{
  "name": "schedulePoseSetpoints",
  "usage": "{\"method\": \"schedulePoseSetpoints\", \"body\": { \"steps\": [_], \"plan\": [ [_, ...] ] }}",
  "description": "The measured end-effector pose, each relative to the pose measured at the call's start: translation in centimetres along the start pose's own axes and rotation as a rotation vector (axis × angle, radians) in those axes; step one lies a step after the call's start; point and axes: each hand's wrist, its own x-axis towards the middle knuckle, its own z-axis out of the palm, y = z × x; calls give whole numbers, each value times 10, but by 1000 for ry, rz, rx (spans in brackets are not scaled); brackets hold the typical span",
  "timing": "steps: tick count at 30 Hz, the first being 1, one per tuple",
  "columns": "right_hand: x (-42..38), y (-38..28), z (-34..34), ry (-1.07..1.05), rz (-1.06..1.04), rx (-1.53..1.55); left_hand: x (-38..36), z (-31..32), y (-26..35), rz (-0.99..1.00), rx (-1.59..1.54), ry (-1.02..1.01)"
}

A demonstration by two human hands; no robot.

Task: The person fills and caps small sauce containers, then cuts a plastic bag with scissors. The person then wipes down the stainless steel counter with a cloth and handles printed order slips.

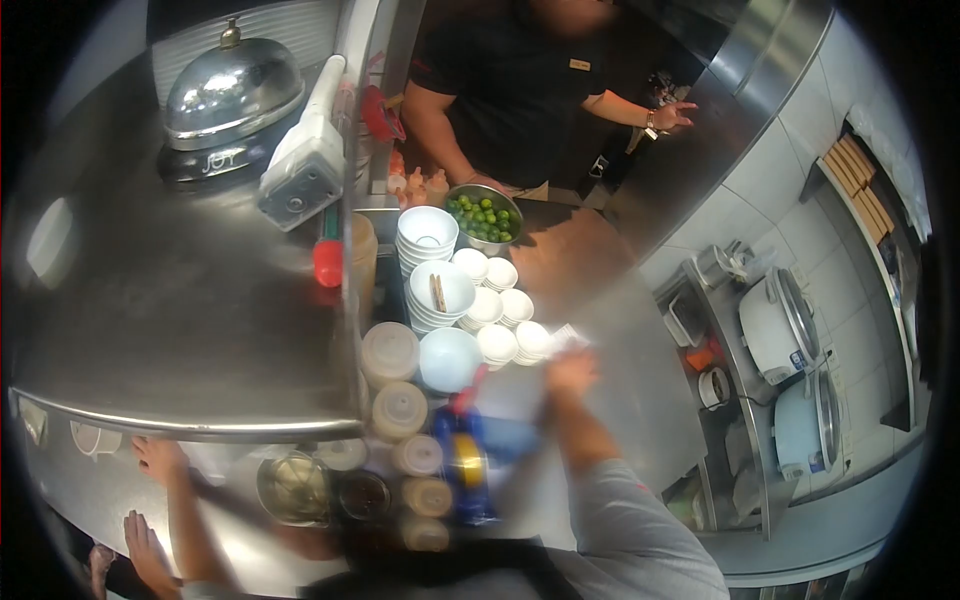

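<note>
My right hand, smeared by motion, is beside the stacked small white bowls. A blurred white item lies at its fingertips; whether the hand grips it cannot be told. My left hand is at the far left over the steel counter, fingers apart, holding nothing visible. Larger bowls stand in stacks left of the small ones, with a brown stick-like item in one. Lidded containers stand between my hands, near a blurred blue object with a yellow band.
Across the counter stands a person in black, near a metal bowl of green fruit. Another person's hand is at the lower left. A steel shelf carries a domed lid. Rice cookers stand at right.
</note>
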Motion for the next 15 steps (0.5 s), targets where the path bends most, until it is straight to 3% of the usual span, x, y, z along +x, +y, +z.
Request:
{"method": "schedulePoseSetpoints", "body": {
  "steps": [15],
  "plan": [
    [-5, 0, -9, -18, -1, -17, 3, 6, -2, 21, -51, 84]
  ]
}}
